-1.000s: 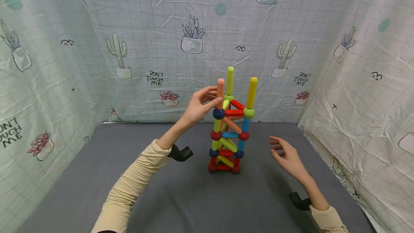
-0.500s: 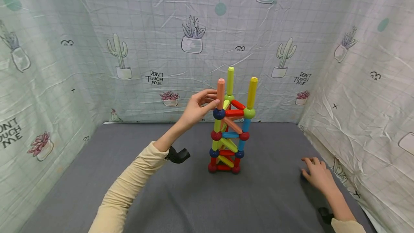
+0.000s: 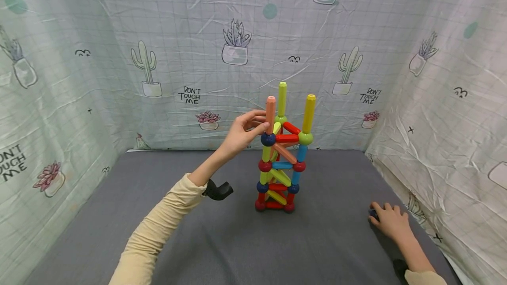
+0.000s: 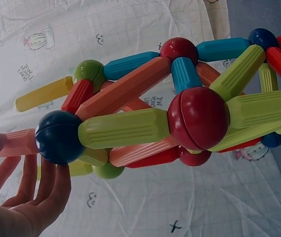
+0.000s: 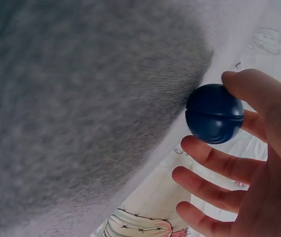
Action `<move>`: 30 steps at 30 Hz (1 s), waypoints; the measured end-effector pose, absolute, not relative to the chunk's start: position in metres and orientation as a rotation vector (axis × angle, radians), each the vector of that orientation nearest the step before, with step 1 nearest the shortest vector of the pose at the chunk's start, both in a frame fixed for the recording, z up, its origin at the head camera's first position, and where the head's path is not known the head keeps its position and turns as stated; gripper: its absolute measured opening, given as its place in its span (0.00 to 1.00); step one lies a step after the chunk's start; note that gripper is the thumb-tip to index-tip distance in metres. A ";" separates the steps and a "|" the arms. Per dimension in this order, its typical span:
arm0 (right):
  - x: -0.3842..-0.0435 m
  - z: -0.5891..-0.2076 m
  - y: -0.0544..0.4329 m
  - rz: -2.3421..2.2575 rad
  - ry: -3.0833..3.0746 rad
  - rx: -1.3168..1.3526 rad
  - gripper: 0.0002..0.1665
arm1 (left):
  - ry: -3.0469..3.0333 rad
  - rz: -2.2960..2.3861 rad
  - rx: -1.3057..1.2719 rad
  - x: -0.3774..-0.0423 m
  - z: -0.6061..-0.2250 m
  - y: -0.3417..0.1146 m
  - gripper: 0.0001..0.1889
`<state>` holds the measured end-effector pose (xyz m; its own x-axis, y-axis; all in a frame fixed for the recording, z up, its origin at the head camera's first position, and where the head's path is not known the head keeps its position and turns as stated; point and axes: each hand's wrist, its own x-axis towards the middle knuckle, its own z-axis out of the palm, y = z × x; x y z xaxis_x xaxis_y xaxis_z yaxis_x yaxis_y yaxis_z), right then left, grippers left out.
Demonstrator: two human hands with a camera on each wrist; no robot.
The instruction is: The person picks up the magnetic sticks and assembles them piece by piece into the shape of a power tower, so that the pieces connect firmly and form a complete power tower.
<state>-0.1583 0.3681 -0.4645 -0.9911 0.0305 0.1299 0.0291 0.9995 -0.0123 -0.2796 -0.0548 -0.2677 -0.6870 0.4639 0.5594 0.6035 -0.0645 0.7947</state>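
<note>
A tall tower of coloured magnetic rods and balls [image 3: 282,165] stands upright on the grey table. My left hand [image 3: 241,131] pinches the upright salmon rod [image 3: 270,115] at its top left corner, just above a dark blue ball [image 4: 59,137]. A yellow rod [image 3: 309,114] and a lime rod [image 3: 282,100] rise from the other top corners. At the table's right side my right hand [image 3: 392,221] holds a loose blue ball [image 5: 214,113] between thumb and fingers, the ball right at the cloth. Its other fingers are spread beside it in the right wrist view.
The grey tabletop [image 3: 190,241] lies under the tower. A pale curtain [image 3: 174,25] printed with cacti hangs behind the table and along both sides. Its right side [image 3: 455,144] comes down close beside the right hand.
My right hand has moved right and down from beside the tower to the loose blue ball and taken hold of it. The left hand has stayed on the salmon rod.
</note>
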 end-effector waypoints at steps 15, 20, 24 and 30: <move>-0.181 -0.389 0.335 0.031 -2.734 0.227 0.17 | -2.099 -1.801 -1.151 -0.280 -0.266 -0.051 0.18; -0.191 -0.342 0.310 -0.039 -2.534 0.338 0.21 | -2.107 -1.805 -1.136 -0.280 -0.265 -0.051 0.18; -0.200 -0.298 0.290 0.013 -2.359 0.478 0.22 | -2.103 -1.809 -1.127 -0.280 -0.264 -0.050 0.18; -0.204 -0.224 0.257 0.178 -2.172 0.678 0.24 | -2.110 -1.788 -1.130 -0.279 -0.263 -0.049 0.19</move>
<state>-0.2037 0.2575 -0.2236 -0.5068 -0.4083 0.7592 -0.5268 0.8438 0.1022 -0.2789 -0.0487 -0.2634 -0.7036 0.4394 0.5584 0.6230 0.0035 0.7822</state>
